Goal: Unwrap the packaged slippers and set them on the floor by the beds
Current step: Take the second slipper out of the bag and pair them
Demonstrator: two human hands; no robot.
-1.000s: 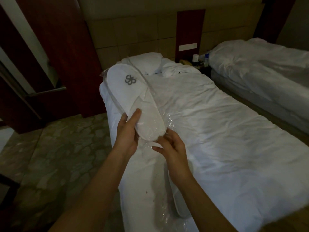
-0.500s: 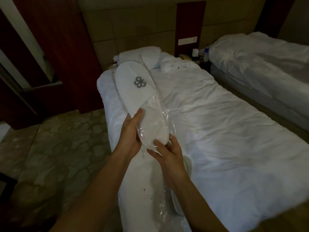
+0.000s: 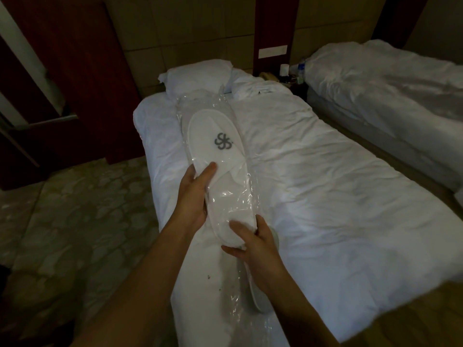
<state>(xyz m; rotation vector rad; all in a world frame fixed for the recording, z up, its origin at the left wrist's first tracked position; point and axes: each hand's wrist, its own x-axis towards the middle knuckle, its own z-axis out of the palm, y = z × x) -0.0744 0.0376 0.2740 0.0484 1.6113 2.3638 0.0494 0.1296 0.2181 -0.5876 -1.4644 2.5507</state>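
Observation:
A white slipper (image 3: pixel 220 156) with a grey logo sits inside a clear plastic wrapper (image 3: pixel 215 103), held up over the near bed (image 3: pixel 325 196). My left hand (image 3: pixel 194 196) grips its left edge at the middle, thumb on top. My right hand (image 3: pixel 253 244) holds the heel end from below, thumb pressed on the plastic. Under my right wrist, another slipper (image 3: pixel 258 296) lies on the bed beside a loose clear wrapper (image 3: pixel 235 304).
A pillow (image 3: pixel 198 76) lies at the head of the near bed. A second bed (image 3: pixel 390 91) stands to the right, with a nightstand (image 3: pixel 290 78) holding bottles between them. Patterned floor (image 3: pixel 75 221) spreads to the left, by a dark wooden door (image 3: pixel 75 71).
The wrapped slipper has come lower and nearer to me, with its toe swung to the right. My right hand now cups the heel end. The view has tilted down.

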